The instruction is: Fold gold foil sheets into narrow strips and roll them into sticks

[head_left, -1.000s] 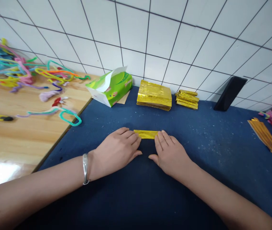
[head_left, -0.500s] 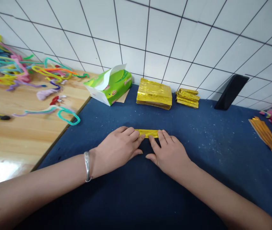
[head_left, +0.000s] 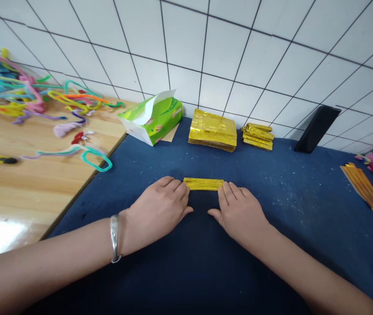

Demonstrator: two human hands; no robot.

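Note:
A narrow folded strip of gold foil paper [head_left: 203,183] lies flat on the dark blue cloth [head_left: 179,262]. My left hand [head_left: 160,208] rests palm down with its fingertips pressing the strip's left end. My right hand [head_left: 238,212] lies palm down with its fingertips on the strip's right end. A silver bangle [head_left: 114,238] circles my left wrist. Behind the strip sit a flat stack of gold foil sheets [head_left: 212,130] and a small pile of folded gold strips [head_left: 257,136].
A green tissue pack [head_left: 153,117] stands at the back left. Coloured pipe cleaners [head_left: 25,98] cover the wooden table [head_left: 25,183] on the left. A black phone [head_left: 317,128] leans on the tiled wall. Orange-gold folded strips [head_left: 363,185] lie at the right.
My right hand's fingers slid from the strip's middle back to its right end, uncovering more of the strip. My left hand stayed on the left end.

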